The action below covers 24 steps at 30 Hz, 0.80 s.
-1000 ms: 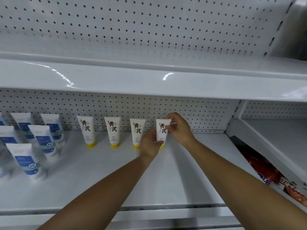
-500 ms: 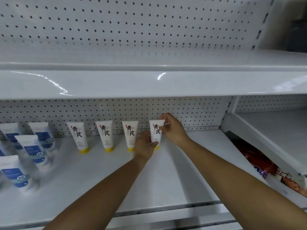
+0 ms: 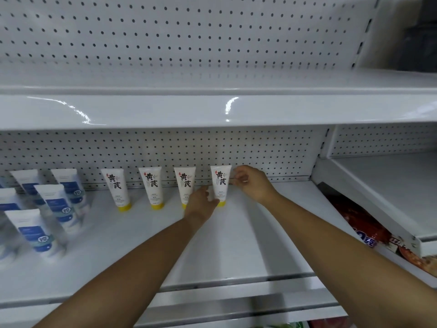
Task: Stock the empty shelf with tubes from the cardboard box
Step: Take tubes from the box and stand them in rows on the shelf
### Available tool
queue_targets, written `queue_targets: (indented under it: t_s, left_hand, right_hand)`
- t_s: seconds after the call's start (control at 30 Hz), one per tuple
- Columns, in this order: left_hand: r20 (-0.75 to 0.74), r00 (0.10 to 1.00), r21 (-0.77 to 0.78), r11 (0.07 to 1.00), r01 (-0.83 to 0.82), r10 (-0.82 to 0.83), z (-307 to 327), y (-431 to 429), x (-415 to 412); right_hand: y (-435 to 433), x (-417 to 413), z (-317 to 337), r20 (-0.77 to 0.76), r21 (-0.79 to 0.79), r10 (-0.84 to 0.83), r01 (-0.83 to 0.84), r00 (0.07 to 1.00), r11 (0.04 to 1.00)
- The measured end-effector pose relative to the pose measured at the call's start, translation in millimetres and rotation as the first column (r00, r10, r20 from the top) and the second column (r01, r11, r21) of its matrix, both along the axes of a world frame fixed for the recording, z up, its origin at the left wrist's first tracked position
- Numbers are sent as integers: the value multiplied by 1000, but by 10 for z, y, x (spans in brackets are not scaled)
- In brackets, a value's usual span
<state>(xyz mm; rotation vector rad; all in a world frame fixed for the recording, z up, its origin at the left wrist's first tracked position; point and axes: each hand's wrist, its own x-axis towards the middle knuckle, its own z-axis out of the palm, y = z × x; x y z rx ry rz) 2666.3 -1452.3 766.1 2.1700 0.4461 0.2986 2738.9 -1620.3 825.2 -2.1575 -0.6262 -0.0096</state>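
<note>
Right hand point(image 3: 254, 184) has let go of the tube point(image 3: 221, 183), fingers loosely curled just beside its top | left hand point(image 3: 201, 203) pinches its lower end | tube upright, crimped end up, fourth along back edge of shelf point(image 3: 236, 245).

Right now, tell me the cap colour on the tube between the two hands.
Yellow cap on the white tube, clearest in the head view.

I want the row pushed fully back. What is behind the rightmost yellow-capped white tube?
Only the white perforated back panel shows behind the rightmost yellow-capped white tube. Whether they touch cannot be told. The left hand covers the tube's lower left edge.
</note>
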Motion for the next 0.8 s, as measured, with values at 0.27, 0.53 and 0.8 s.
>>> queue_targets:
  t_s: [0.27, 0.53, 0.8]
  left_hand:
    - [-106, 994, 212, 976, 37, -15, 339, -59, -319]
    - [-91, 996, 615, 785, 73, -21, 660, 146, -930]
    - [-128, 987, 692, 722, 17, 99, 748, 909, -1655]
  right_hand:
    - [-362, -275, 53, 184, -382, 66, 10, 981, 924]
    - [-225, -562, 191, 293, -510, 217, -40, 931, 859]
    - [372, -1035, 166, 275, -548, 327, -132, 904, 826]
